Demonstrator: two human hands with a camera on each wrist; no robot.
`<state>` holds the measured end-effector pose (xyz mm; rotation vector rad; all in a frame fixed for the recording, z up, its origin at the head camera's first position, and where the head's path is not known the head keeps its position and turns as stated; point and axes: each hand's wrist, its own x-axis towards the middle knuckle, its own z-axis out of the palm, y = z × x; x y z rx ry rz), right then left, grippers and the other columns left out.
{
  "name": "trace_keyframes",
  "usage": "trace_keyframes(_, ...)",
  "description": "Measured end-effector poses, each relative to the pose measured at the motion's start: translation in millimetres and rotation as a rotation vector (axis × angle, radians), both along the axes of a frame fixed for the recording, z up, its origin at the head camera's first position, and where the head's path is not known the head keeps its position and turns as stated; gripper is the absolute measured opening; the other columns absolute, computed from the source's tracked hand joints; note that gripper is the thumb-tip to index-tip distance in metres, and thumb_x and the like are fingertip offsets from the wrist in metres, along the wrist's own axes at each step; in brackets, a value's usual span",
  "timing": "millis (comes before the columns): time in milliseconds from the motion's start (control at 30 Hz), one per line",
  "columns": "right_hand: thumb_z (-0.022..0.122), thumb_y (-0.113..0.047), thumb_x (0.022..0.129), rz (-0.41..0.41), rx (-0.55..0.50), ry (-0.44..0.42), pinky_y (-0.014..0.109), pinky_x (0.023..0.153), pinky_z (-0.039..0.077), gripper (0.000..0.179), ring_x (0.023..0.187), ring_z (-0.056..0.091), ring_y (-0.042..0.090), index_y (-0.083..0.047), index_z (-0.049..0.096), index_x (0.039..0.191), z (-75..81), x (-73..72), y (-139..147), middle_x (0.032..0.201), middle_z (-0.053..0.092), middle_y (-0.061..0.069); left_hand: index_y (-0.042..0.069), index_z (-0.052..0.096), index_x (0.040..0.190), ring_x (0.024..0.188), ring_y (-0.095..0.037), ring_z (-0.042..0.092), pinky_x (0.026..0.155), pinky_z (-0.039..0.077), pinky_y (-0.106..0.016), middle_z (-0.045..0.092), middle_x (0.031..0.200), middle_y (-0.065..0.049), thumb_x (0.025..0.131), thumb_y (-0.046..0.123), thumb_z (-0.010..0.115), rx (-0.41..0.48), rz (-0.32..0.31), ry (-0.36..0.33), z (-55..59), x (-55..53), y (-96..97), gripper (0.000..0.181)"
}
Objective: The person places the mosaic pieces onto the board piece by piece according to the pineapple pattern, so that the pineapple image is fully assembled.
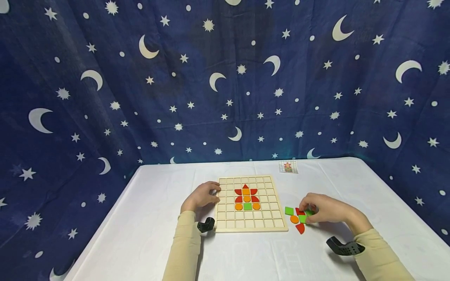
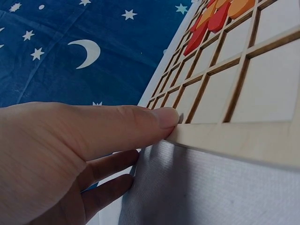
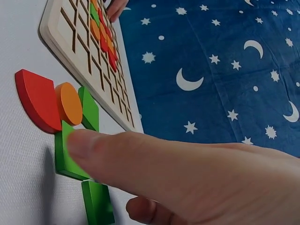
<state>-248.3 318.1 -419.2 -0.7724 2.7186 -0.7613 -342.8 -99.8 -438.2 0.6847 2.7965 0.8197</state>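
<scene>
My left hand point(image 1: 203, 196) rests at the left edge of a wooden grid board point(image 1: 225, 224), fingertips touching its rim. In the left wrist view the thumb point(image 2: 159, 119) lies straight on that rim, with two fingers below it. Red, orange and green pieces form a figure on the board, including an orange square point(image 1: 246, 192) and a green square point(image 1: 247, 206). Right of the board my right hand point(image 1: 328, 209) is over loose pieces, its thumb point(image 3: 89, 143) at a green square point(image 3: 65, 157). The other fingertips are partly hidden; nothing is visibly lifted.
Near the right hand lie an orange disc point(image 1: 294, 219), a red quarter-round piece point(image 1: 300, 228), another green square point(image 1: 289, 210) and a partly covered red piece point(image 1: 299, 211). A small pattern card point(image 1: 288, 166) lies at the back. A starry curtain point(image 1: 197, 78) hangs behind the white-covered table point(image 1: 147, 203).
</scene>
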Motion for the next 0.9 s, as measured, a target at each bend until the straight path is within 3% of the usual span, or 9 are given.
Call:
trace_keyframes(167, 0.084, -0.023, 0.073, 0.046, -0.004, -0.015, 0.026, 0.069, 0.046, 0.031, 0.081, 0.05, 0.012, -0.016, 0.065, 0.097, -1.8, 1.1, -0.3, 0.094, 0.055, -0.003, 0.003, 0.067, 0.122, 0.135, -0.032, 0.043, 0.115, 0.032, -0.045, 0.054, 0.14, -0.011, 0.084, 0.01, 0.075, 0.005, 0.019, -0.015, 1.8, 1.1, 0.1, 0.04)
trace_keyframes(367, 0.082, -0.017, 0.074, 0.015, 0.008, -0.025, 0.024, 0.064, 0.042, 0.026, 0.077, 0.047, 0.012, -0.017, 0.061, 0.089, -3.9, 2.1, -3.1, 0.088, 0.051, -0.003, 0.003, 0.067, 0.122, 0.135, -0.033, 0.043, 0.115, 0.032, -0.046, 0.054, 0.14, -0.011, 0.084, 0.011, 0.075, 0.01, 0.01, -0.014, 2.1, 1.1, 0.1, 0.04)
trace_keyframes(600, 0.081, -0.016, 0.075, 0.014, 0.024, -0.003, 0.026, 0.07, 0.047, 0.032, 0.08, 0.048, 0.01, -0.014, 0.062, 0.1, -5.2, 0.0, -3.2, 0.09, 0.054, -0.005, 0.003, 0.066, 0.123, 0.135, -0.032, 0.043, 0.115, 0.032, -0.045, 0.054, 0.14, -0.011, 0.084, 0.011, 0.076, 0.015, 0.015, -0.015, 0.4, -0.2, 0.0, 0.041)
trace_keyframes(900, 0.081, -0.015, 0.076, 0.0, 0.013, -0.013, 0.023, 0.063, 0.042, 0.022, 0.076, 0.046, 0.011, -0.018, 0.062, 0.086, -7.1, -0.5, -2.9, 0.084, 0.051, -0.005, 0.004, 0.067, 0.122, 0.135, -0.032, 0.042, 0.115, 0.032, -0.046, 0.053, 0.14, -0.011, 0.084, 0.011, 0.076, 0.017, 0.029, -0.025, 0.6, 0.5, 0.2, 0.041)
